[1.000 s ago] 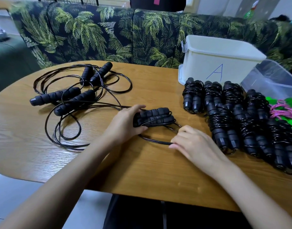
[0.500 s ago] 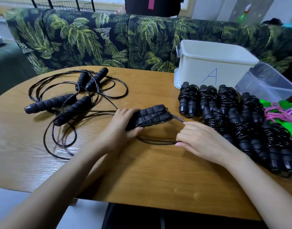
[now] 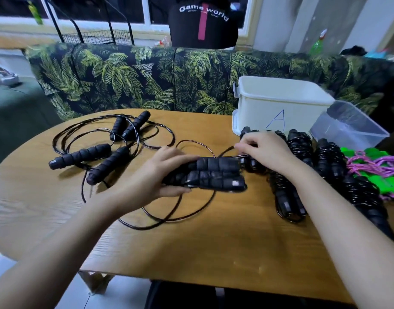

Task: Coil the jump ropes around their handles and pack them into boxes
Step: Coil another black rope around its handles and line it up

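My left hand [image 3: 157,177] grips a pair of black foam jump rope handles [image 3: 216,173] side by side, lifted just above the wooden table [image 3: 191,246]. My right hand [image 3: 268,150] pinches that rope's thin black cord [image 3: 191,210] close to the handles' far end. The cord's slack lies in loops on the table below the handles. Two uncoiled black jump ropes [image 3: 95,150] lie tangled at the left. Several coiled black ropes [image 3: 325,166] lie in rows at the right, partly hidden by my right arm. A white box marked "A" [image 3: 278,108] stands behind them.
A clear plastic tub [image 3: 349,128] sits right of the white box. Green-handled ropes with pink cord [image 3: 378,166] lie at the far right edge. A palm-print sofa [image 3: 147,79] backs the table, and a person in a black shirt [image 3: 202,21] stands behind it.
My left hand raised the paired handles off the table. My right hand moved up and away along the cord toward the coiled ropes. The camera tilted upward.
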Motion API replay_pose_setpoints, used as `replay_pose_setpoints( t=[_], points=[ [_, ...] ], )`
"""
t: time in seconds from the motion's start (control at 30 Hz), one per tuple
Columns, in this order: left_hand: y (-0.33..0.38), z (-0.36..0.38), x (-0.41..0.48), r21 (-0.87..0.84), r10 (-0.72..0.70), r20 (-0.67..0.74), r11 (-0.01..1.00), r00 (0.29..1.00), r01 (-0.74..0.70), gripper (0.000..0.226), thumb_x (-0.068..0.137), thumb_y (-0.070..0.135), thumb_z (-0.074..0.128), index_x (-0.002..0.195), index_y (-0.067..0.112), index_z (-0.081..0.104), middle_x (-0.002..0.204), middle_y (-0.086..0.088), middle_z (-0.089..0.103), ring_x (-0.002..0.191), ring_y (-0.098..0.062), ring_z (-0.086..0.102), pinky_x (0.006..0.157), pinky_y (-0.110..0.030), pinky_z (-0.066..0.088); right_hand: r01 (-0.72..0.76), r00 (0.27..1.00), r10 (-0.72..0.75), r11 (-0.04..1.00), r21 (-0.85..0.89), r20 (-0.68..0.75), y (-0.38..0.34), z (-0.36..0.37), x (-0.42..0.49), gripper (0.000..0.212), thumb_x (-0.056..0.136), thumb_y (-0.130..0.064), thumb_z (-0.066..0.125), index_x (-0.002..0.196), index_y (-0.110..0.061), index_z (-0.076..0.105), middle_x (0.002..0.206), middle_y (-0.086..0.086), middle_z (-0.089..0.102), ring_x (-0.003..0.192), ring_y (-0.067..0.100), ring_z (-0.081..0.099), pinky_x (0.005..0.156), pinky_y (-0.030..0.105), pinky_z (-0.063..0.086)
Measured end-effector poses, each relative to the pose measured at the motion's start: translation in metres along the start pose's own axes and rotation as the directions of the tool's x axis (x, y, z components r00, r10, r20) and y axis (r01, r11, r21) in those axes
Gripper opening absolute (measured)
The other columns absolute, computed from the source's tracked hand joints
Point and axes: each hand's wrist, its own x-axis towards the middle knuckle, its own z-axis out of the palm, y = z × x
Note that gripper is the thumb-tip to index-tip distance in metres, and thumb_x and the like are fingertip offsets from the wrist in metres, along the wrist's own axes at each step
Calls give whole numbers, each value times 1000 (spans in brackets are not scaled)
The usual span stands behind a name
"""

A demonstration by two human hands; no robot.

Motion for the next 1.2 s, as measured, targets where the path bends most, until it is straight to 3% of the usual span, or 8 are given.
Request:
replay_pose_setpoints(
  t=[0.17,0.33,0.53,0.73,0.87,0.97,1.1,1.2],
  points=[
    [14,6,-3,285,-22,57,959,998,5,78,83,52,70,143,13,39,115,-3,57,100,-12,42,83,-17,30,-21,1000,21,998,57,-4,-38,1,19,31,92,-50,62,67,-31,66,74,-19,63,69,1,53,63,29,37],
    [31,13,13,376,-514,144,819,846,433,99,90,44,67,155,13,0,135,-8,46,126,-25,42,94,-25,33,6,1000,-7,975,222,6,-85,-1,8,31,89,-45,67,64,-27,72,76,0,72,83,23,65,82,40,53],
    [24,10,22,456,-589,-131,678,797,576,75,91,44,63,146,6,28,126,-14,56,122,-30,45,94,-36,42,25,996,-51,946,324,74,-114,19,-44,40,92,-39,64,53,-34,66,67,-14,72,71,6,68,79,37,55],
    [16,21,12,133,-412,-385,861,826,491,69,84,31,75,142,6,46,125,-17,62,111,-40,54,91,-44,42,-90,991,27,851,518,128,-87,50,-75,31,97,-30,61,78,-11,77,57,-18,63,60,-5,58,74,33,52],
    [25,29,6,-217,-420,-296,904,858,368,79,76,42,66,145,11,43,113,-7,65,104,-27,62,90,-37,48,-126,991,78,836,534,113,-82,59,-68,25,95,-28,64,74,-30,75,58,-8,63,63,6,57,74,41,52],
    [24,29,4,-406,-435,-153,846,888,344,86,74,45,63,150,17,34,123,-5,60,114,-25,59,99,-51,47,-77,996,45,852,517,75,-83,61,-68,32,95,-25,64,67,-40,72,60,-8,65,61,9,57,71,35,49],
    [31,30,6,-457,-436,-96,818,895,350,79,75,53,70,143,30,38,132,6,58,122,-14,57,102,-48,46,-63,998,45,893,445,52,-85,61,-69,49,93,-24,64,58,-57,64,66,-11,70,75,19,67,83,42,55],
    [33,32,5,-276,-428,-155,884,891,377,76,74,75,57,133,30,42,120,11,63,107,-13,62,92,-45,49,-21,999,4,932,362,46,-85,62,-72,51,94,-26,62,57,-61,61,68,-16,69,71,13,66,78,39,55]
  ],
)
